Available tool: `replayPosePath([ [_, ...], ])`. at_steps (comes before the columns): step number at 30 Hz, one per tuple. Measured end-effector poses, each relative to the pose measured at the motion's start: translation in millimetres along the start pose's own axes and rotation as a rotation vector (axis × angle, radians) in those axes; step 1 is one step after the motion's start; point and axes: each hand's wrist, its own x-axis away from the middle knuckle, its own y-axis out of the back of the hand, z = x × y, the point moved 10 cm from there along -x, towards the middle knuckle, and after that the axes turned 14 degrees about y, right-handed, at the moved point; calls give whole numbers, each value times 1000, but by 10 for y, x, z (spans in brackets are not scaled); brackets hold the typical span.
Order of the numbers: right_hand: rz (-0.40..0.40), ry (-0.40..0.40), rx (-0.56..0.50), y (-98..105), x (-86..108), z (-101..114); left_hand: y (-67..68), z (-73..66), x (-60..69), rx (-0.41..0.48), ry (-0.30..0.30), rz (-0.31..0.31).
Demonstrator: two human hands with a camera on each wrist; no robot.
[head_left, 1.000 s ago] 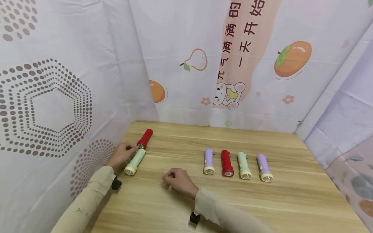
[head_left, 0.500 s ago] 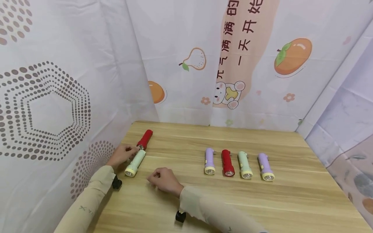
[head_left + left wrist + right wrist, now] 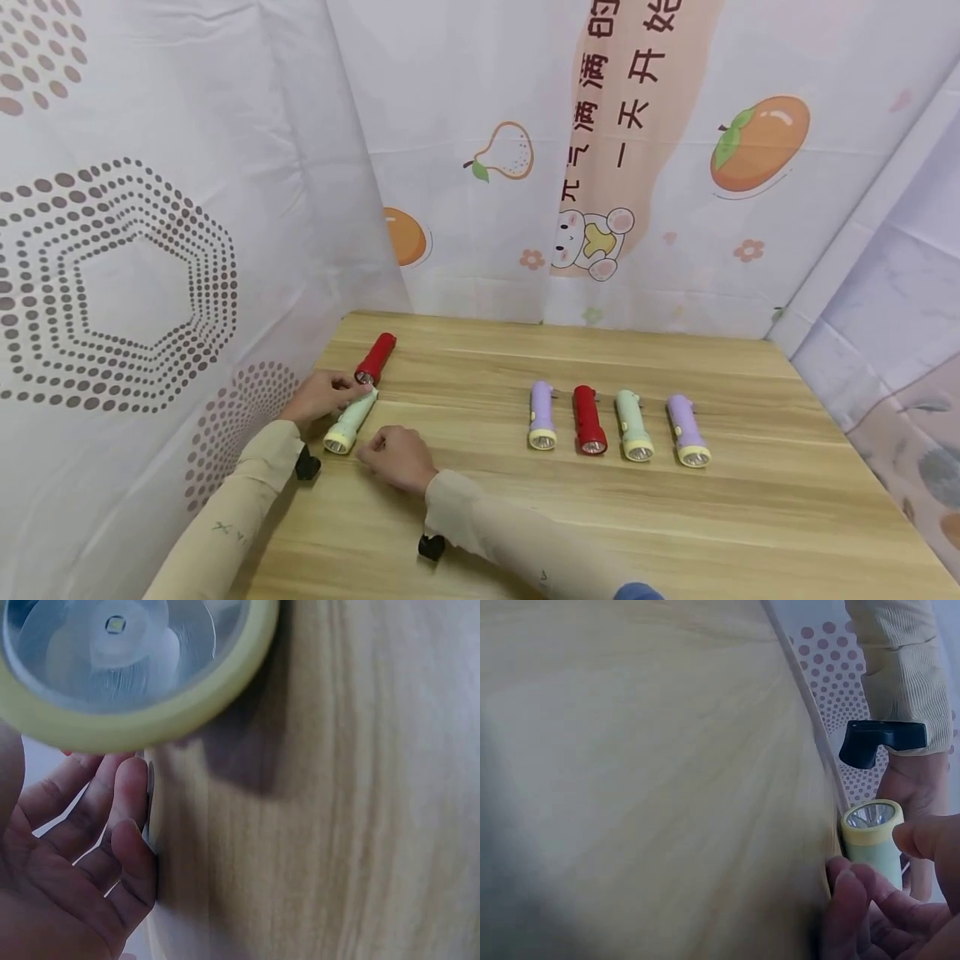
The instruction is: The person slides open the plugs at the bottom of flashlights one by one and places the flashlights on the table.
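A pale green flashlight (image 3: 350,423) with a yellow head lies at the table's left side, lens toward me. My left hand (image 3: 318,397) is at its far end, thumb and index finger pinching the tail; the lens end hides those fingertips in the left wrist view, where the other fingers (image 3: 131,791) are loosely bent. Just beyond lies a red flashlight (image 3: 377,358), close to the left fingertips. My right hand (image 3: 399,458) hovers near the green flashlight's head, fingers loosely curled and holding nothing. In the right wrist view, its thumb and fingers appear around the green flashlight (image 3: 877,851).
To the right, a row holds a purple flashlight (image 3: 542,417), a red flashlight (image 3: 588,421), another green flashlight (image 3: 633,425) and another purple flashlight (image 3: 687,429). The wooden table (image 3: 480,358) meets printed curtains (image 3: 450,75) at the back and sides.
My right hand has moved left across the table, close to the green flashlight's head. The left hand has shifted slightly right, its fingertips now over the green flashlight's tail. The flashlights lie much as before.
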Motion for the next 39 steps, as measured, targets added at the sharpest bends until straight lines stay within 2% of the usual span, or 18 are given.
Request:
replayPosePath([
  [5,-25,14,80,-20,-90,82,-21,-45,20,25,-19,20],
  [14,-34,-29,175,-90,-199,128,-108,-80,8,84,81,48],
  [16,-41,-41,188,-94,-210,115,-122,-108,29,94,83,54],
  [23,-76,-63,150,-73,-227,66,-156,-149,75,100,90,75],
  [31,-74,-91,82,-63,-231,68,-123,-87,46,104,41,113],
  [39,-69,-87,48,-104,-242,56,-74,71,56,144,117,138],
])
